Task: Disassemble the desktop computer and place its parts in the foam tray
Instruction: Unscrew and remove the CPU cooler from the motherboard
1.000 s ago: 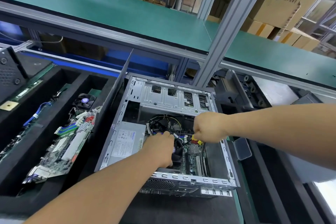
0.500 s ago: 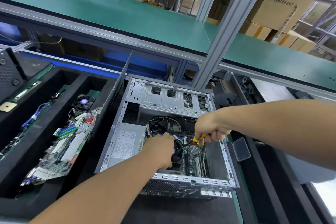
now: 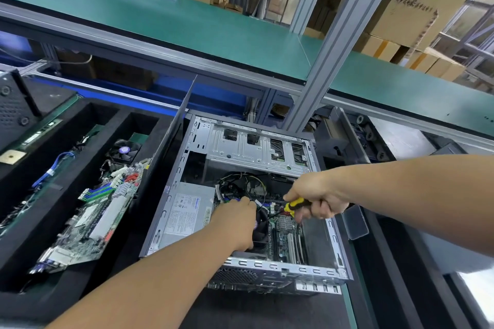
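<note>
Green-topped shelf (image 3: pixel 187 16) above, cardboard boxes (image 3: pixel 417 5) behind; printing illegible. Open desktop computer (image 3: pixel 240 211) lying on its side on dark worktop (image 3: pixel 267 310), long axis running away from viewer. Left hand (image 3: pixel 235 222) curled down onto cooler fan, grip unclear. Right hand (image 3: pixel 318 197) gripping yellow-black screwdriver (image 3: pixel 292 206), tip pointing left-down. Foam tray (image 3: pixel 66 286) left, holding motherboard (image 3: pixel 91 222).
</note>
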